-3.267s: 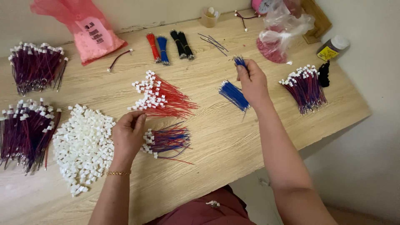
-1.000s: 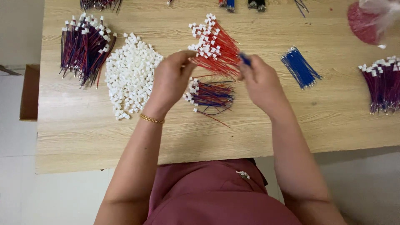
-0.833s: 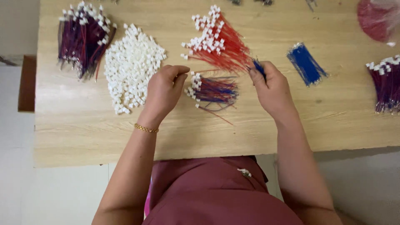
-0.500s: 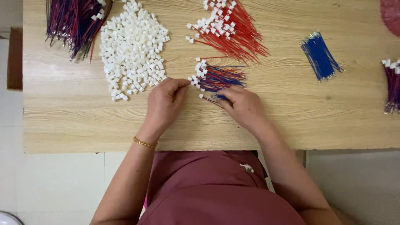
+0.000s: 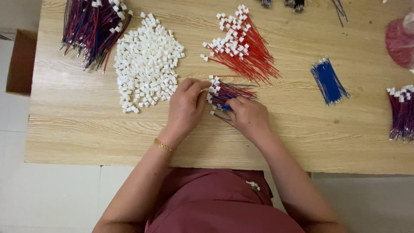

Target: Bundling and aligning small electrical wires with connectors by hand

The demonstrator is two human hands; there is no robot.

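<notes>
1. Head view, middle of the frame: the left hand [image 5: 186, 105] lies on the light wooden table [image 5: 86, 125] with its fingers bent. Its fingertips touch the white plug ends of the small mixed bundle of red and blue wires with white connectors [image 5: 228, 92]. I cannot tell if it really pinches one connector.
2. The right hand [image 5: 249, 118] is just beside it, on the right, with fingers closed narrow on a short blue wire [image 5: 226, 107] at the lower edge of this bundle. Only a small piece of this wire shows; the rest is hidden under the fingers.
3. A thin gold bracelet [image 5: 164, 145] sits on the left wrist.
4. Left of the left hand is the heap of small white plastic connector housings [image 5: 146, 64], close to the fingers.
5. Above the hands lies the fan of red wires with white connectors [image 5: 243, 49].
6. To the right, well apart, lies the small bunch of bare blue wires [image 5: 329, 80].
7. Upper left: a big dark bundle of red and blue wires [image 5: 92, 26], cut off by the top edge.
8. Right edge: a purple-looking wire bundle [image 5: 401, 112] and a red translucent bag [image 5: 399, 41], both cut off.
9. Top edge: some dark objects, too cut off to make out.
</notes>
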